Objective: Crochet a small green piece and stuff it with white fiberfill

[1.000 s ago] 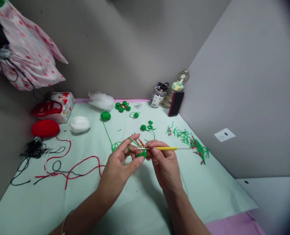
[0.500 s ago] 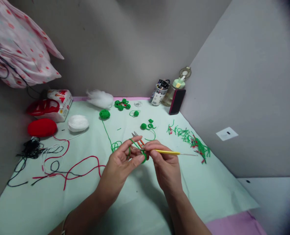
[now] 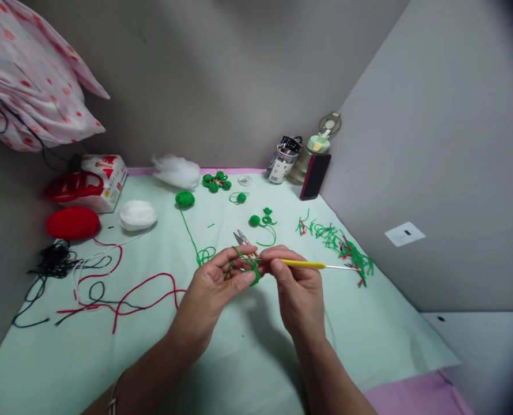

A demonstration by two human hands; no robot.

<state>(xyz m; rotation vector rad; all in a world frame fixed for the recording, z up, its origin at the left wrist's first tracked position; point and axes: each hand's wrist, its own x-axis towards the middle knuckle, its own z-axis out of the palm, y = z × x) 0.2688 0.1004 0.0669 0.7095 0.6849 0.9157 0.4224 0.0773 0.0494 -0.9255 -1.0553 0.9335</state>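
Observation:
In the middle of the head view, my left hand [image 3: 215, 282] pinches a small green crochet piece [image 3: 255, 276] between thumb and fingers. Green yarn runs over its raised index finger. My right hand [image 3: 297, 282] grips a crochet hook [image 3: 302, 264] with a yellow handle, its thin metal tip at the green loops. The hook's other metal end points right. Just beyond my fingertips lie scissors [image 3: 242, 237], their orange handles partly hidden by the left hand. A green yarn ball [image 3: 184, 199] stands farther back, its strand trailing toward my left hand.
Left are a red yarn ball [image 3: 72, 223], a white yarn ball [image 3: 138, 215] and tangled black yarn [image 3: 55, 259]. White stuffing [image 3: 176, 172] and green crocheted pieces [image 3: 216, 181] lie at the back. Yarn scraps [image 3: 347, 251], a phone [image 3: 316, 177] and a pen cup [image 3: 282, 164] are on the right.
The hook and my right hand have shifted slightly right, drawing the hook tip back through the green loops. My left hand keeps its hold on the crochet piece.

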